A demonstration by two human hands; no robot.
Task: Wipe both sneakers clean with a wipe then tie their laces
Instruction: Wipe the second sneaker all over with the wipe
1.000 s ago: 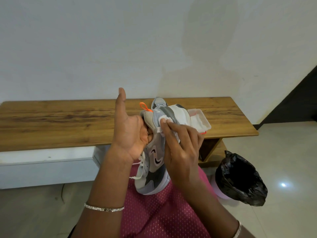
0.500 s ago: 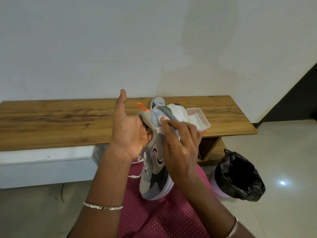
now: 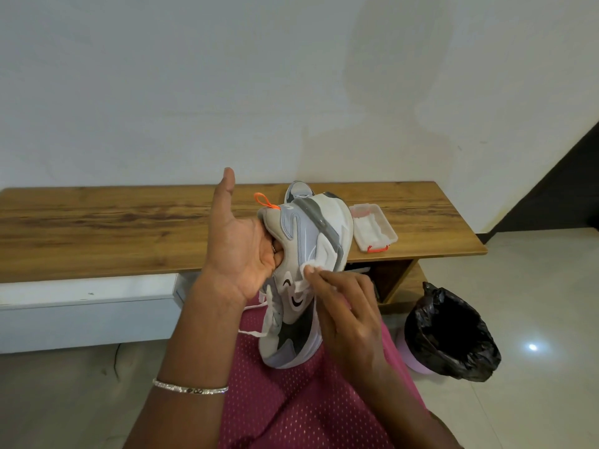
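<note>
Sneaker (image 3: 301, 254) is gripped at its heel collar by the left hand (image 3: 240, 251), fingers curled inside and thumb raised, while the right hand (image 3: 346, 312) pinches a white wipe (image 3: 308, 268) against its side. Its toe rests on the pink lap (image 3: 291, 409), in front of a wooden bench (image 3: 129, 228) that bears a wipe box (image 3: 372, 228).

long brown wood-grain bench top (image 3: 113, 228), level. near right end, lying flat: shallow clear plastic box with orange clasp (image 3: 385, 222), white wipes (image 3: 368, 230) inside. beside bench, on pale tiled floor (image 3: 534, 303): pink bin lined with black bag (image 3: 450, 335), upright.
</note>
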